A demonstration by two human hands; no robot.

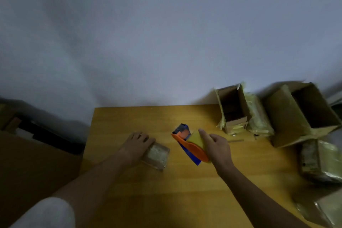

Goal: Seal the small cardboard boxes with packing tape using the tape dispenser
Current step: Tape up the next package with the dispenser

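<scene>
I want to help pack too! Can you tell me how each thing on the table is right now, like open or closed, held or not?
small box: closed, taped over, lying flat on the table.
left hand: resting on the small box.
tape dispenser: held up, tilted.
right hand: gripping the tape dispenser.
narrow carton: open, looks empty.
big carton: open, tipped on its side.
wrapped boxes: closed, covered in tape.
</scene>
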